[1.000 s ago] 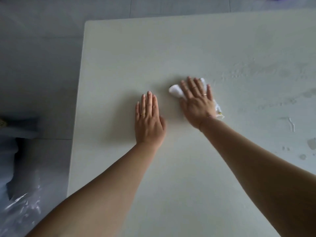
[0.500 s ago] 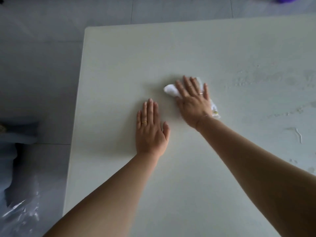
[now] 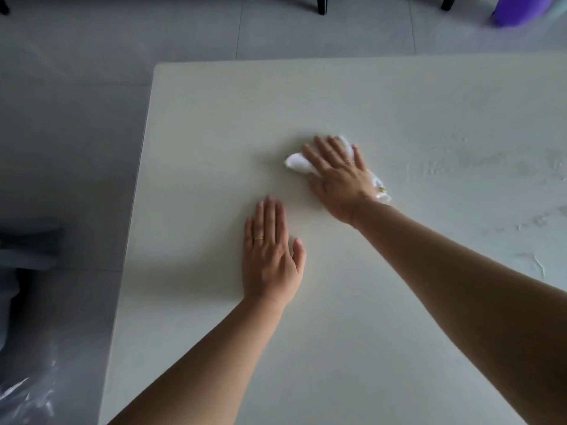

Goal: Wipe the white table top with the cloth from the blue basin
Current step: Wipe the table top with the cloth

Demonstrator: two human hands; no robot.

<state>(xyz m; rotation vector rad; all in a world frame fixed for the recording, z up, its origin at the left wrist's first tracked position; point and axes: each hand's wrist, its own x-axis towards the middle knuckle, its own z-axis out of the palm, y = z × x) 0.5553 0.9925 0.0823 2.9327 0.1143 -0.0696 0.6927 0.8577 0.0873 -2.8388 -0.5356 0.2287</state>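
Now we are pressing the cloth [image 3: 296, 163] against the table [image 3: 214, 118] under our right hand [image 3: 337, 179], fingers straight and spread, not curled round it. Our left hand [image 3: 270, 259] is lying open on the top nearby. Soft, light and probably damp, the cloth is likely bunching; we are judging a palm on its middle best.

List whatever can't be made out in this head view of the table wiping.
The cloth is mostly hidden under the right hand; only two ends show.
The blue basin lies outside the head view.
The table top has its right and near edges cut off by the frame.
The purple object is blurred and cut by the top edge, so it is unidentifiable.
The dark legs show only their feet at the top edge.
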